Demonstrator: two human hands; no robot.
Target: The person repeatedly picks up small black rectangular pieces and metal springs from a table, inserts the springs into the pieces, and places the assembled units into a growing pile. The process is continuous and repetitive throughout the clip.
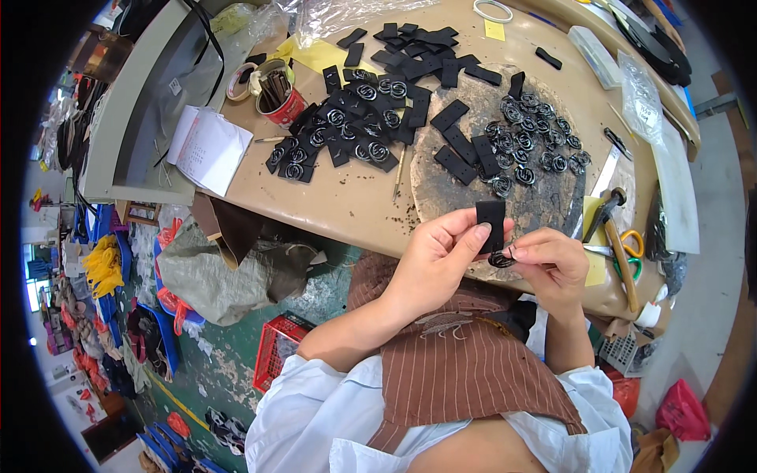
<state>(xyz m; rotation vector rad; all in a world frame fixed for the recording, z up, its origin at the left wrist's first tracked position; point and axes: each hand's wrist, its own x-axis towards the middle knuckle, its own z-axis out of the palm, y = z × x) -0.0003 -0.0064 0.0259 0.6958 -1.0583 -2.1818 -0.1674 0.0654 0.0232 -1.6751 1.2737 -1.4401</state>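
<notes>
The round pad (544,201) lies on the surface (347,201), with metal rings (532,142) on it. Left of it sits a heap of strips (347,130). A hammer (615,229) and scissors (627,244) lie to the right.

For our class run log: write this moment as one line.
left hand: pinches black strap | right hand: holds dark ring buckle at strap end | over table

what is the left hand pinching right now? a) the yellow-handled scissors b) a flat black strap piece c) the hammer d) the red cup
b: the left hand pinches a flat black strap piece upright between thumb and fingers, while the right hand holds a coiled metal ring at its lower end; the scissors, hammer and red cup lie untouched on the table.
</notes>
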